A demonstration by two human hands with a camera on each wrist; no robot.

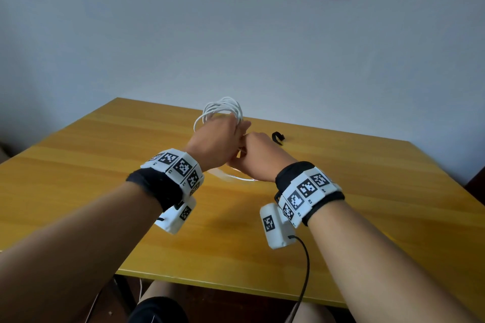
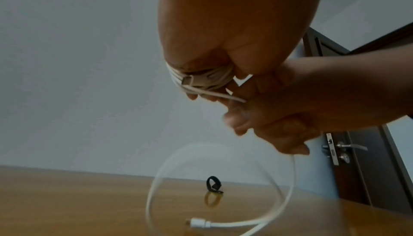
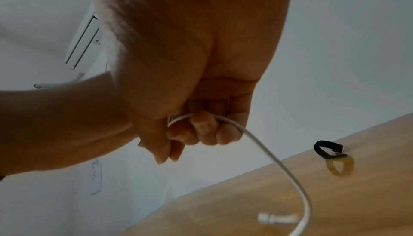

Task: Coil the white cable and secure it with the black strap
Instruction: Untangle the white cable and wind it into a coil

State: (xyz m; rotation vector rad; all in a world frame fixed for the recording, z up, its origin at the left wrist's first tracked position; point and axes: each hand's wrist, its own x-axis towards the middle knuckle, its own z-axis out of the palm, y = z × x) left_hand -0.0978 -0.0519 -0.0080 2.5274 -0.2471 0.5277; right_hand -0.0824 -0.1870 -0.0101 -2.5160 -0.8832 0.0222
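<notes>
Held up above the wooden counter (image 1: 105, 191), the left hand (image 1: 217, 144) grips a bundle of white cable (image 1: 223, 110) loops in curled fingers, and the right hand (image 1: 258, 157), touching it, pinches the loose tail. That tail hangs in one open loop to a plug lying on the counter below the hands. The black strap (image 1: 278, 137) lies curled just beyond the right hand, the nearer one; its fastening is too small to make out, and the fingertips are hidden from overhead.
</notes>
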